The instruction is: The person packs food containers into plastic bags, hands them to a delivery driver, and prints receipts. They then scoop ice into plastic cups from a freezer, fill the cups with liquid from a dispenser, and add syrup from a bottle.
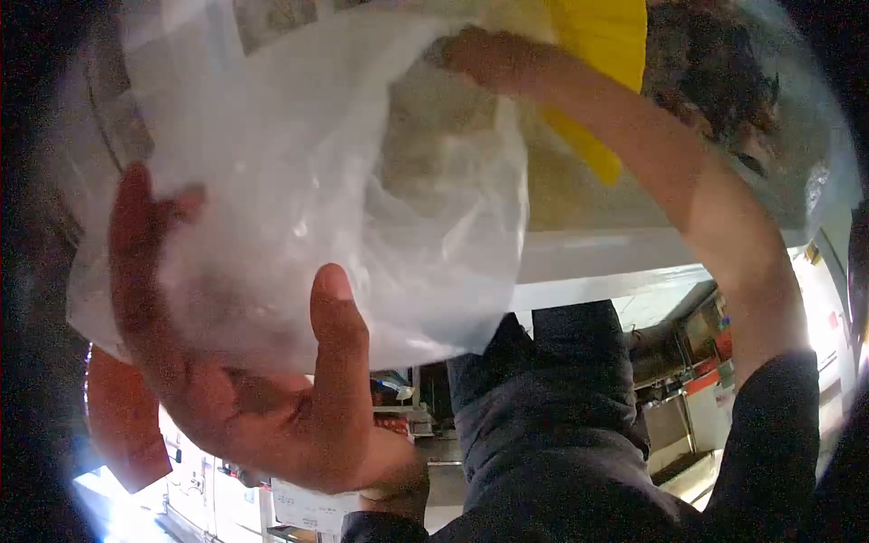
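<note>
A large clear plastic bag (272, 199) fills the left and middle of the head view, its mouth gaping toward the right. Cupped around its lower left side is my left hand (281, 407), thumb up in front and fingers curving behind the film, partly seen through it. At the top, my right hand (480, 59) reaches in from the right, fingers bent at the bag's upper rim; its fingertips are dark and blurred. What the bag holds, if anything, I cannot make out.
Behind the bag runs a work surface with a pale front edge (615, 262). A yellow sheet-like piece (602, 54) lies on it, beside a dark, brownish mass (724, 72). A reddish-brown piece (127, 425) shows at lower left, above a white box (312, 507) with writing.
</note>
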Motion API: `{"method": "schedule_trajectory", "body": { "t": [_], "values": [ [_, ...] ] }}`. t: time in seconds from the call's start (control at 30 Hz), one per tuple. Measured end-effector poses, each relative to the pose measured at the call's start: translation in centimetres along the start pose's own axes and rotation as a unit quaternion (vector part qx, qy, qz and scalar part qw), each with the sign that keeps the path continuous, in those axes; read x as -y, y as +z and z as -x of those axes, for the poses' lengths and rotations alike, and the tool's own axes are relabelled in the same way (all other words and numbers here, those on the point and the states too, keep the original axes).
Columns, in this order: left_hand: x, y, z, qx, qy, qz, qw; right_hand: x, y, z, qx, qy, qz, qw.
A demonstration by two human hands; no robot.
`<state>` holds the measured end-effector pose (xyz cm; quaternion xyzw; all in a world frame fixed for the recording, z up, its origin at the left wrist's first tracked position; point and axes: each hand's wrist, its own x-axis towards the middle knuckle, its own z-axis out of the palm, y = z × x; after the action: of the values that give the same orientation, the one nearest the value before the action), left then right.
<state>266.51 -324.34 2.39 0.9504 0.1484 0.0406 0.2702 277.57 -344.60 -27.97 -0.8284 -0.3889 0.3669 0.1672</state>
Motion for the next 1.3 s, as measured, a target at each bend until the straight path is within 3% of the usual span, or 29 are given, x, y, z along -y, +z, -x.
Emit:
{"method": "schedule_trajectory", "body": {
  "t": [0.03,0.17,0.27,0.43,0.47,0.57,0.63,0.7,0.73,0.8,0.97,1.03,1.07,1.13,1.17,1.23,1.27,1.3],
  "values": [
    [0.1,0.1,-0.2,-0.001,0.040,0.033,0.999,-1.3,-0.5,0.4,-0.011,-0.004,0.006,1.000],
    [-0.3,-1.0,-1.0,0.000,0.059,0.016,0.998,-5.1,-2.1,1.2,-0.035,-0.026,0.020,0.999],
    [-1.0,-3.2,-1.8,0.130,0.102,-0.068,0.984,-5.0,-2.3,1.4,-0.033,-0.030,0.017,0.999],
    [-0.8,-3.2,-3.5,0.169,0.165,-0.039,0.971,0.1,-6.1,1.8,0.204,0.171,0.060,0.962],
    [-0.7,-2.6,-4.0,0.182,0.178,-0.024,0.967,-0.4,-5.2,1.6,0.204,0.180,0.061,0.961],
    [-0.7,-2.0,-5.2,0.214,0.197,0.012,0.957,-2.5,0.1,0.8,0.207,0.184,0.085,0.957],
    [-1.5,-1.3,-6.0,0.235,0.200,0.023,0.951,-3.9,3.0,-0.4,0.219,0.139,0.133,0.957],
    [-3.3,-0.5,-6.4,0.231,0.223,-0.111,0.941,-4.9,4.9,-1.2,0.227,0.092,0.180,0.953],
    [-2.7,0.2,-6.3,0.234,0.225,-0.110,0.939,-5.4,5.4,-1.2,0.231,0.069,0.203,0.949],
    [-1.1,1.7,-5.6,0.111,0.258,-0.022,0.959,-6.5,5.6,-0.4,0.215,0.076,0.189,0.955],
    [-1.1,3.1,-6.2,0.138,0.244,-0.042,0.959,-6.3,5.2,1.6,0.108,0.047,0.111,0.987],
    [-2.6,1.4,-6.2,0.140,0.244,-0.043,0.959,-5.4,4.1,2.6,0.020,0.093,-0.088,0.992],
    [-2.9,0.8,-5.9,0.142,0.242,-0.041,0.959,-4.5,4.5,2.6,0.020,0.096,-0.089,0.991],
    [-2.6,-1.1,-5.6,0.141,0.243,-0.040,0.959,-2.3,6.9,-0.4,0.041,0.206,-0.029,0.977],
    [-2.4,-1.7,-5.6,0.141,0.241,-0.039,0.959,-2.1,8.1,-2.0,0.039,0.203,-0.029,0.978],
    [-2.5,-1.8,-5.7,0.150,0.238,-0.043,0.959,-2.0,7.6,-3.4,0.155,0.142,0.100,0.973],
    [-2.5,-1.8,-5.7,0.151,0.236,-0.041,0.959,-2.0,7.8,-2.9,0.154,0.142,0.099,0.973],
    [-2.3,-1.7,-5.7,0.150,0.236,-0.040,0.959,0.7,3.0,-0.8,0.098,0.142,0.092,0.981]
  ]
}}
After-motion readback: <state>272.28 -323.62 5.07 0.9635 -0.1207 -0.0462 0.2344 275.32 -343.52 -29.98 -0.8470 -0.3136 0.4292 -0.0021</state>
